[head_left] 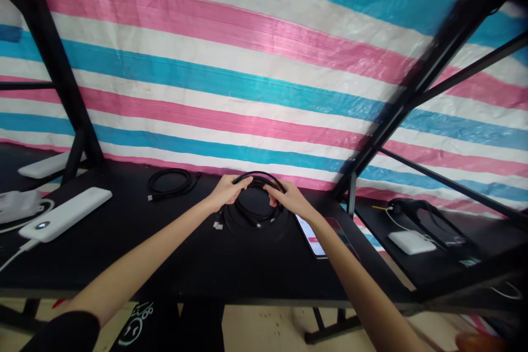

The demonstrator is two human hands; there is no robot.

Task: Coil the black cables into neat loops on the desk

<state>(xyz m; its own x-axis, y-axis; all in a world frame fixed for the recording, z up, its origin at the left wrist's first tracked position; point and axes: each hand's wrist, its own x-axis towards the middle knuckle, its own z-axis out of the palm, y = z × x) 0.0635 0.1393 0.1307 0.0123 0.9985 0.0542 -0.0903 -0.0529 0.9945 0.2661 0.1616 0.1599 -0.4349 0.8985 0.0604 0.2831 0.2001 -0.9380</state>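
Blk sleeve (68,333) btm L, w/ L hand (224,193) & R hand (290,197) each gripping upper arc of blk cable coil (260,175), lower loops prob. on tbl (185,264).

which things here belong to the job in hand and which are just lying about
In hand:
looped black cabling, held by left hand and right hand

Apparently just lying about:
separate cable coil
lit phone
long white device
small white box

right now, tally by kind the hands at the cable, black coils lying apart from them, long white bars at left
Hands at the black cable: 2 (left hand, right hand)
Separate coil: 1
Long white bars: 2 (nearer bar, farther bar)
Total: 5
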